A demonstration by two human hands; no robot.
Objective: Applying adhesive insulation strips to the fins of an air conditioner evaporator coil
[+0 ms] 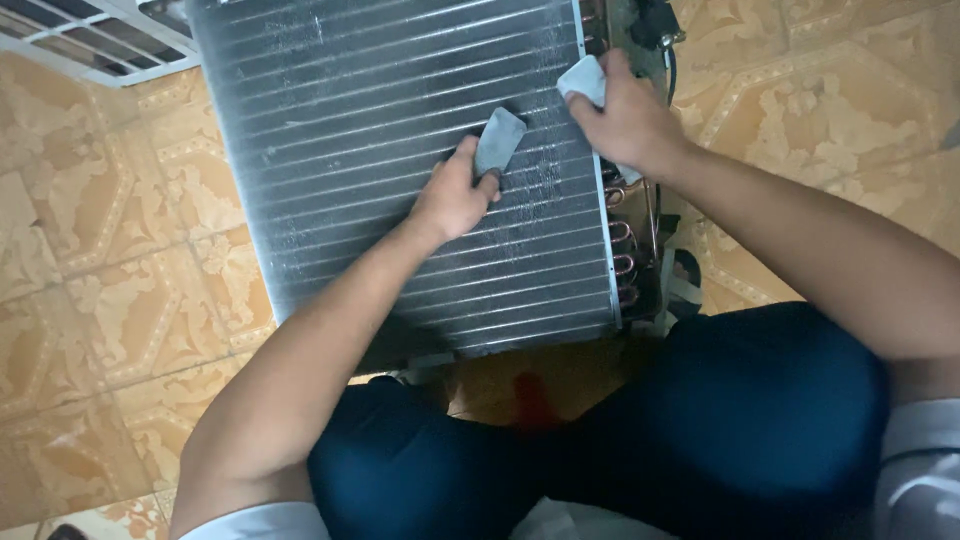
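A large finned metal coil panel (380,120), grey with fine horizontal ridges, stands in front of my knees. My left hand (452,195) presses a small flat grey pad (498,138) against the fins near the panel's middle right. My right hand (628,118) grips a crumpled white cloth (583,78) at the panel's right edge, close to the top. Copper tube bends (625,250) run down that right side.
Patterned orange and cream floor tiles (110,290) surround the panel. A white plastic grille (90,35) lies at the upper left. Dark cables and fittings (655,25) sit at the upper right. My knees in dark blue trousers (740,420) fill the lower frame.
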